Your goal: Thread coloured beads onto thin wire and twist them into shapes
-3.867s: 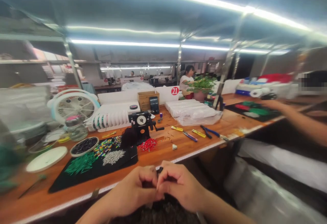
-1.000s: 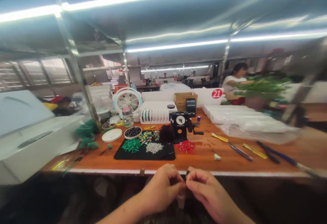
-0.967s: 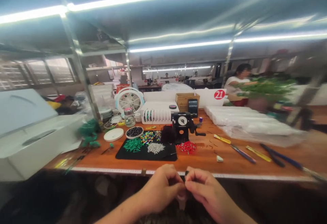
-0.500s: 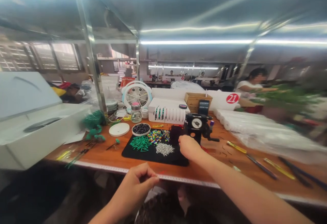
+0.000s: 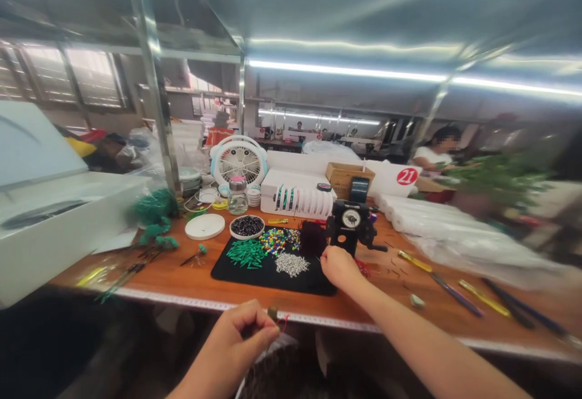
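Note:
My left hand (image 5: 248,335) is closed in a pinch at the table's front edge, with a thin red thread (image 5: 285,321) at its fingertips. A small brownish piece sits just behind the fingers, too blurred to name. My right hand (image 5: 341,265) reaches over the right side of the black mat (image 5: 268,282), its fingers pressed together beside a dark thread-like pile (image 5: 313,238); anything between them is too small to make out. On the mat lie green sticks (image 5: 246,254), silver beads (image 5: 291,264) and multicoloured beads (image 5: 273,240). Just behind the right hand stands a black hand-cranked machine (image 5: 350,223).
A dish of black beads (image 5: 247,227), a white lid (image 5: 204,227), a glass jar (image 5: 237,196) and a fan (image 5: 239,162) stand at the back left. Spools (image 5: 304,201) sit behind the mat. Knives (image 5: 484,298) and plastic-wrapped rolls (image 5: 436,223) lie to the right.
The view has tilted slightly. The red thread and brownish piece at my left fingertips now show more plainly. My right hand has shifted slightly away from the dark pile.

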`<action>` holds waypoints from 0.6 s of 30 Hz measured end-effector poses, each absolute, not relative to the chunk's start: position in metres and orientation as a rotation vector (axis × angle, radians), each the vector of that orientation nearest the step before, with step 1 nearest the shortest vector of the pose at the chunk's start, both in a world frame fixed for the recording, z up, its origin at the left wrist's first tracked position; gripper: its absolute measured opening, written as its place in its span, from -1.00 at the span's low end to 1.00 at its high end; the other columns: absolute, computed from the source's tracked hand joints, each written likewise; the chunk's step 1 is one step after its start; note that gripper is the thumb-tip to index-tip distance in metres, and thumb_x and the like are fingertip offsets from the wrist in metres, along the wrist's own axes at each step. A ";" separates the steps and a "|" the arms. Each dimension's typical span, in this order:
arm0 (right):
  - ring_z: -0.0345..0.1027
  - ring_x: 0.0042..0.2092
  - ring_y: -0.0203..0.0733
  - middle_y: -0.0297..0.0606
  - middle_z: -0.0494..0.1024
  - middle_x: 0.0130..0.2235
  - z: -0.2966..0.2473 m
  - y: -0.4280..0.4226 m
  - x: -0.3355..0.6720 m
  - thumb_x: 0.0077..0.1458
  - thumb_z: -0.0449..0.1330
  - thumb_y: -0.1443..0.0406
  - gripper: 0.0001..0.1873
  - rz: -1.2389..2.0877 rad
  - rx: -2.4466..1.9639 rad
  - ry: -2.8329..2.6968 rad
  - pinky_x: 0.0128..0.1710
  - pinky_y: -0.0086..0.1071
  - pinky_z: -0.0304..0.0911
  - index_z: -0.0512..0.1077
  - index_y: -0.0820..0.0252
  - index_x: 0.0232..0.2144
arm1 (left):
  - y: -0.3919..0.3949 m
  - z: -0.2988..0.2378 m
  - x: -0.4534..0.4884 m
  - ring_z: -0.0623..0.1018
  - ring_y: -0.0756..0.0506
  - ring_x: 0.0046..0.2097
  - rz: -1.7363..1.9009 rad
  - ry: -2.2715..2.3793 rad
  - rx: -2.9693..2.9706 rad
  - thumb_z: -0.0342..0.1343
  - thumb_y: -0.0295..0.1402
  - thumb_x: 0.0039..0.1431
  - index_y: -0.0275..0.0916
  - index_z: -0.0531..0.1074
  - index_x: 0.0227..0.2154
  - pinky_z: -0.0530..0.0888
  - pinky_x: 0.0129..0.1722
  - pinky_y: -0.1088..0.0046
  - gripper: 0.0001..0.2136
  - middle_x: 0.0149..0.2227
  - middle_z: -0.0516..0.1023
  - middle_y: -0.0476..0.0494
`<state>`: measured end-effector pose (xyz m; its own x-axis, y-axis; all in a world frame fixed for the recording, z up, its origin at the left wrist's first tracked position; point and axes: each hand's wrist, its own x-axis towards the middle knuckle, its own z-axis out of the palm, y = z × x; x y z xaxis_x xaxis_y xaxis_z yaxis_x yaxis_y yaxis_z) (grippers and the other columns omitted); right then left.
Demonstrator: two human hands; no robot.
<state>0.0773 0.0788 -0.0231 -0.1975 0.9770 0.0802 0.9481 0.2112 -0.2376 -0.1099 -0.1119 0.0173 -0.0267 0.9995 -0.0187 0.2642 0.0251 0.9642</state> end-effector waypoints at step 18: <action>0.44 -0.17 -0.04 0.07 0.50 -0.23 0.006 0.057 0.070 0.10 -0.02 0.54 -0.81 0.325 -1.551 -2.166 -0.21 -0.30 0.27 0.35 0.40 -0.26 | -0.061 0.035 -0.117 0.30 -0.03 -0.44 1.228 1.582 1.404 0.18 -0.06 -0.10 -0.25 0.37 -0.61 0.23 -0.40 0.49 -0.68 -0.57 0.34 0.04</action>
<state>0.0704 0.0567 0.0059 -0.2634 0.9382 0.2244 0.8311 0.3388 -0.4410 -0.1171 -0.0606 0.0354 -0.1852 0.9781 0.0952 0.3349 -0.0282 0.9418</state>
